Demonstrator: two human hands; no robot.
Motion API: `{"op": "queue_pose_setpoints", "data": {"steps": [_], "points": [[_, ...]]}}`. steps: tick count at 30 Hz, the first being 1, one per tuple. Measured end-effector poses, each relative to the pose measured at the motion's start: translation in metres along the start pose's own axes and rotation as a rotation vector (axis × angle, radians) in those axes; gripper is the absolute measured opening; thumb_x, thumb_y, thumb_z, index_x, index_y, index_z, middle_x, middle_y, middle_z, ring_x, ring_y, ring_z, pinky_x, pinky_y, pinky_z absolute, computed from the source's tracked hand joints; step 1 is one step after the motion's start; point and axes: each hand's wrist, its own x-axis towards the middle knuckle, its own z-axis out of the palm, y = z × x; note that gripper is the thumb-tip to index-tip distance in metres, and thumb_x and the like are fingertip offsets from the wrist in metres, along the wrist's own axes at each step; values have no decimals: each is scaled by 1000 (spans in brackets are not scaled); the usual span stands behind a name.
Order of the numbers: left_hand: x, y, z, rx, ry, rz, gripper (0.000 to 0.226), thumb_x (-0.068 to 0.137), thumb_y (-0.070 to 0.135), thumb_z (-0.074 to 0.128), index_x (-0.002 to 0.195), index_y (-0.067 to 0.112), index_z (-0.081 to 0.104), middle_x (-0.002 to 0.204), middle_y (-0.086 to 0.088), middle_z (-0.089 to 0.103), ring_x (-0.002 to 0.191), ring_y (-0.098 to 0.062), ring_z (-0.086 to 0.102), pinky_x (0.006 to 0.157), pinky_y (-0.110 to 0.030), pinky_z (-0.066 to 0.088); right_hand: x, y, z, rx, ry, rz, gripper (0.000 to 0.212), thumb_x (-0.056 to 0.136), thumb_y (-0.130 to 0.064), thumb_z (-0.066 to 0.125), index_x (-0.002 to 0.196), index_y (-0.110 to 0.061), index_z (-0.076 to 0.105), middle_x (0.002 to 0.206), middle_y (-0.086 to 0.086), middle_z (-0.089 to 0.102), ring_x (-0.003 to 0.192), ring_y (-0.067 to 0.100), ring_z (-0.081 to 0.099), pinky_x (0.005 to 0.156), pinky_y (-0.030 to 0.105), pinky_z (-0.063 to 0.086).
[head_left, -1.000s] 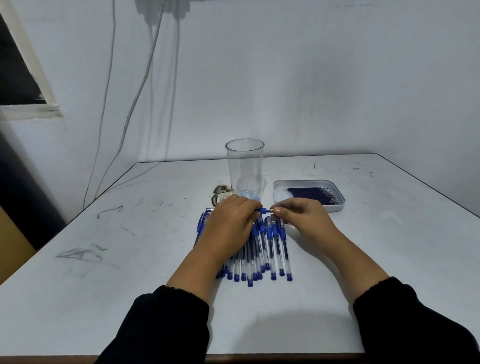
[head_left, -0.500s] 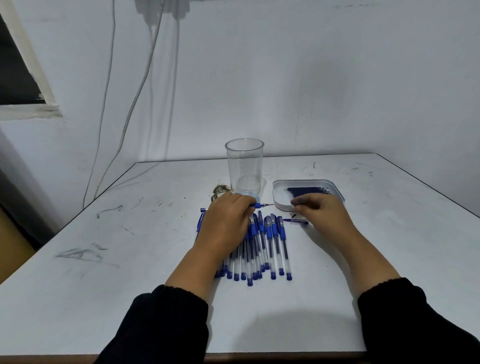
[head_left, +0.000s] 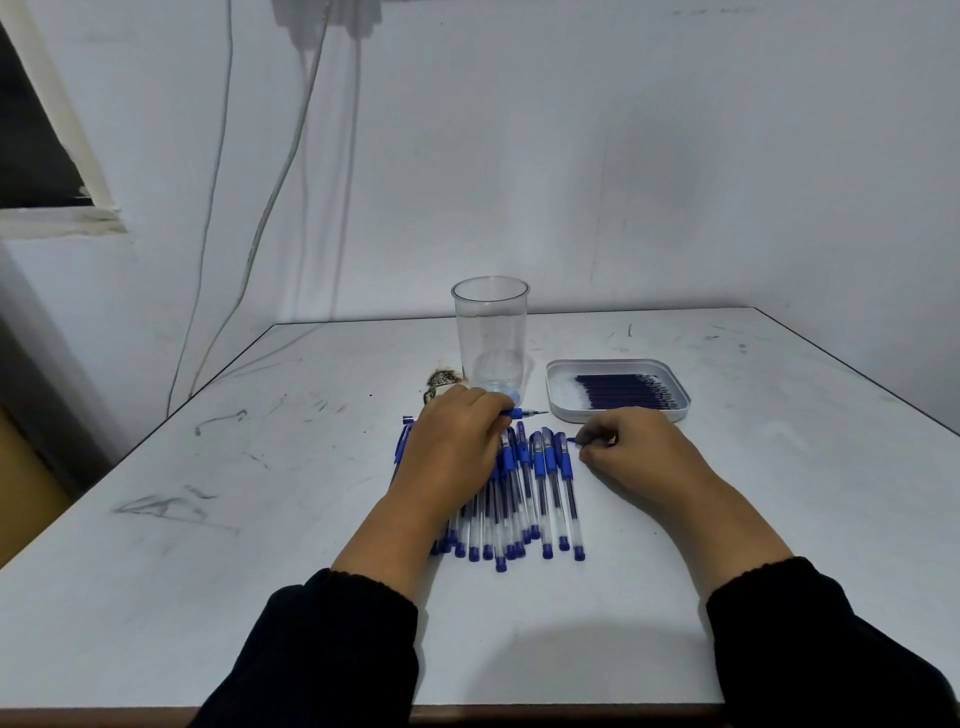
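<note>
The cup (head_left: 491, 338) and tray (head_left: 618, 410) block the far side, pens (head_left: 524, 493) fill the middle, and the table (head_left: 208, 597) lies open left, right and near.

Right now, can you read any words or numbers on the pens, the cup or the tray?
No text can be read anywhere.
pens: any print on the barrels is too small and blurred to read.
pen in the left hand, blue piece in the right hand: no readable marks.
cup, tray, refills: no words or numbers show.
table: only scribbles, no letters.
</note>
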Motion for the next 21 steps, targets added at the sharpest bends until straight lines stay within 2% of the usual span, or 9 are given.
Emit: {"op": "queue_pose_setpoints", "data": {"steps": [5, 10, 14, 17, 21], "points": [[0, 0, -1, -1, -8, -3, 15, 84, 5, 65, 99, 7, 68, 86, -7, 69, 78, -27, 59, 71, -40, 51, -1, -1, -1, -18, 22, -24, 15, 83, -25, 62, 92, -31, 73, 86, -16, 67, 84, 5, 58, 69, 26, 45], [-1, -1, 0, -3, -18, -13, 14, 86, 6, 64, 99, 7, 68, 87, -6, 69, 80, -27, 59, 72, -44, 50, -4, -1, 0, 20, 77, -15, 17, 84, -26, 61, 96, -31, 73, 92, -14, 69, 87, 4, 60, 71, 26, 47], [-1, 0, -1, 2, -23, -12, 14, 85, 6, 64, 98, 7, 68, 87, -7, 69, 80, -28, 59, 72, -43, 51, -3, 1, -1, 108, 119, -10, 19, 87, -22, 59, 97, -32, 72, 88, -19, 66, 80, -5, 57, 64, 17, 40], [-1, 0, 0, 2, -23, -6, 13, 85, 5, 63, 97, 6, 68, 87, -7, 69, 79, -28, 59, 71, -42, 51, 1, 1, -3, 132, 154, -74, 17, 89, -24, 62, 100, -31, 72, 94, -18, 65, 86, -1, 55, 72, 22, 41], [-1, -1, 1, -1, -27, 7, 15, 86, 4, 62, 99, 7, 68, 89, -6, 69, 81, -27, 58, 71, -41, 50, 2, -5, 2, 150, 233, -231, 15, 88, -33, 66, 101, -29, 73, 93, -19, 61, 97, 5, 53, 78, 29, 46]]}}
